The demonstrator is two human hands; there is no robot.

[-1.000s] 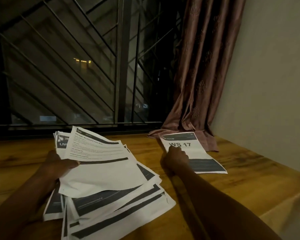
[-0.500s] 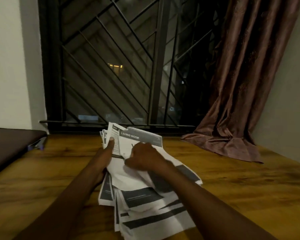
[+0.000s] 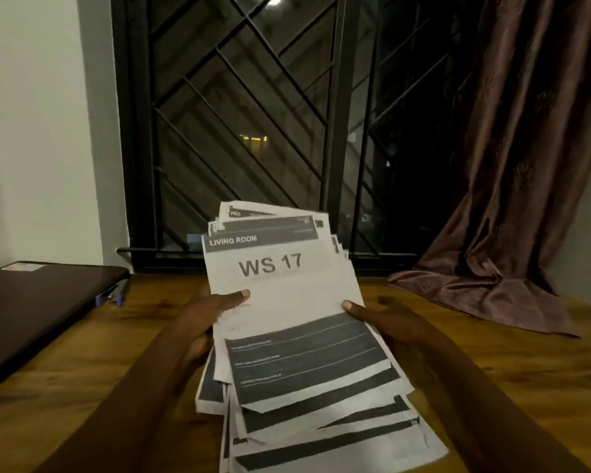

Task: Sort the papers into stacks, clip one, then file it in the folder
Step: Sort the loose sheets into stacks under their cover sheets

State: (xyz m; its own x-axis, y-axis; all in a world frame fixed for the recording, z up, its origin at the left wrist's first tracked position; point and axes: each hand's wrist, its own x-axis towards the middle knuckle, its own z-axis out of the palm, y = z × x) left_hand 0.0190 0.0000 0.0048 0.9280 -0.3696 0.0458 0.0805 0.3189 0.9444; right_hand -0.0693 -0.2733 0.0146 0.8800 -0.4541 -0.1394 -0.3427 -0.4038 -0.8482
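Papers [image 3: 287, 322]: one loose stack, top sheet "WS 17", tilted above table [image 3: 492, 363] middle near front edge. Left hand [image 3: 198, 322] and right hand [image 3: 382, 322]: fingers curled gripping its side edges. Dark folder [image 3: 31, 308]: left edge.

Papers [image 3: 289, 322] between my left hand [image 3: 198, 322] and right hand [image 3: 386, 326], over table [image 3: 492, 363]; folder [image 3: 31, 308] left, curtain [image 3: 512, 199] back right.

White, grey-banded printed papers [image 3: 287, 285], "WS 17" topmost, fan unevenly at 6 o'clock; dark brown flat folder [image 3: 31, 312] lies at 9 o'clock.
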